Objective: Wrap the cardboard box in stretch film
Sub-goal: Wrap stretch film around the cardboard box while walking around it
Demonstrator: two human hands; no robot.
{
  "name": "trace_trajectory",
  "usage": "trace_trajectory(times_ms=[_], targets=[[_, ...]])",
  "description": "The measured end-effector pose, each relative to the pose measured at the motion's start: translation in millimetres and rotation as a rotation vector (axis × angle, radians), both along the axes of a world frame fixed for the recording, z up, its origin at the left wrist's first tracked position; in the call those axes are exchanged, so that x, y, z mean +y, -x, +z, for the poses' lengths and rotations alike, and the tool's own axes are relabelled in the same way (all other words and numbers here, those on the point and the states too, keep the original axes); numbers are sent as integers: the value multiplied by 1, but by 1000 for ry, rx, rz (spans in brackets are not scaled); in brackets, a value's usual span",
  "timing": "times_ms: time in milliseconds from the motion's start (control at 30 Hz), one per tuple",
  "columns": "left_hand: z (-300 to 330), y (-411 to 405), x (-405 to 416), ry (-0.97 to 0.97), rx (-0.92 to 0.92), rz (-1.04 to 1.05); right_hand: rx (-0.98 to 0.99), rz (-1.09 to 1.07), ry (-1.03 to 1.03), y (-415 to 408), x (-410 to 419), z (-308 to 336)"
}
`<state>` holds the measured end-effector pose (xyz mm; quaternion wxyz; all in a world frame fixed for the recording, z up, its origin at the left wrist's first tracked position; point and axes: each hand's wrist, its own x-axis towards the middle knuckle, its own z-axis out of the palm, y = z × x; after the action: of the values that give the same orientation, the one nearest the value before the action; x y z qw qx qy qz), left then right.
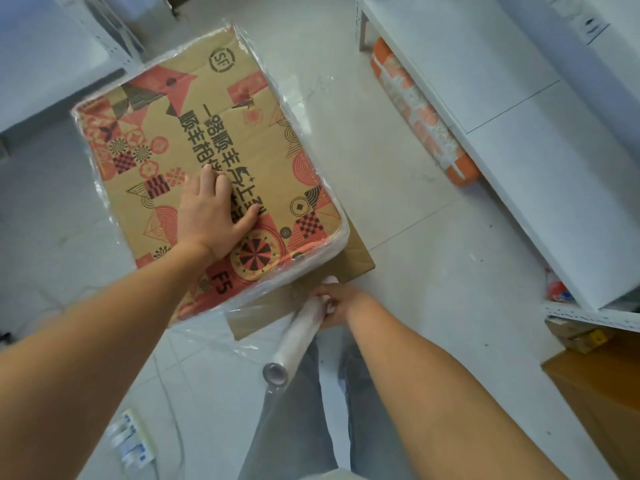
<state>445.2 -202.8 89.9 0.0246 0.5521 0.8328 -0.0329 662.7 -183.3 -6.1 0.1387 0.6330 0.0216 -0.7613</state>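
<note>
Head view, only one. Cardboard box [214, 161] with red and black print sits under the left hand [211, 220], top face toward the camera, and it seems to rest on the floor [398, 209]. Left hand is spread wide, palm flat on the top face, holding nothing; likely pinning the box so it doesn't slide or turn while film is pulled.

Right hand [337, 303] is closed around the far end of the stretch film roll [298, 336], just below the box's near corner. The roll angles back toward the person, with its hollow core end nearest the camera.

A clear sheet of film [221, 327] runs from the roll to the box's near edge, between the two hands. It's probably kept low and close so the film stays taut.

Film already bunches white along the box's edges, near and right sides, so the wrapping looks partly done. The top face looks mostly bare, though thin film there is hard to rule out.

Beyond the right hand, a white shelf [519, 133] with an orange package [422, 112] tucked under it, well apart.
</note>
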Motion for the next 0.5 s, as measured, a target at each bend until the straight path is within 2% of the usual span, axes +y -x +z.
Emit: trace_trajectory(times_ms=[67, 167, 300, 400, 433, 500], targets=[[0, 2, -1, 15, 8, 3, 27, -20, -48, -2, 7, -11], [-2, 0, 0, 21, -7, 10, -58, -186, 47, -12, 16, -17], [-2, 0, 2, 19, -22, 19, 82, -339, 9, -3, 12, 14], [-2, 2, 1, 21, -41, 20, 135, -349, 19, 14, 16, 40], [-2, 2, 1, 18, -48, 20, 128, -238, -17, 14, 19, 39], [-2, 2, 2, 13, -56, 17, 111, -157, 145, 17, 23, 31]])
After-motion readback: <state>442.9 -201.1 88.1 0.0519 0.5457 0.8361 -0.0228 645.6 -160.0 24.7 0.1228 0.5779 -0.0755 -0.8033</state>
